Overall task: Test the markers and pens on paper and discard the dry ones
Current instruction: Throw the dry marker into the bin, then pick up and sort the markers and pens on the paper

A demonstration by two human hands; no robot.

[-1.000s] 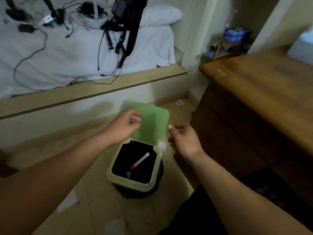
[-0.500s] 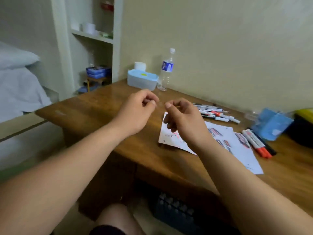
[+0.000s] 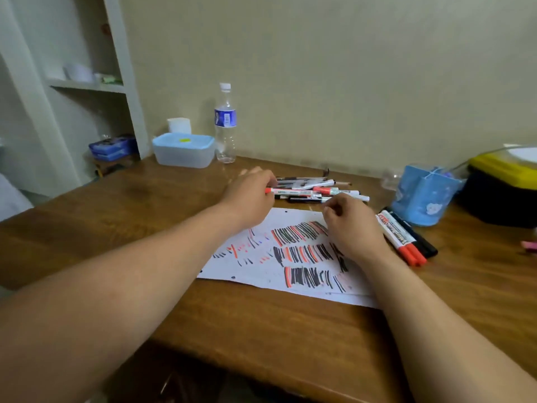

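Observation:
A sheet of paper covered with red and black test strokes lies on the wooden desk. Behind it is a pile of pens and markers. My left hand reaches into the pile and pinches the end of a white marker with a red cap. My right hand hovers over the paper's right part with loosely curled fingers and holds nothing. To the right of the paper, a few red and black markers lie side by side.
A blue pouch stands right of the pile, and beside it a black and yellow case. A water bottle and a blue-lidded box sit at the back left. Wall shelves are on the left.
The view swung from the green-lidded bin on the floor up to the desk. My left hand moved forward into the marker pile, and my right hand came down over the paper.

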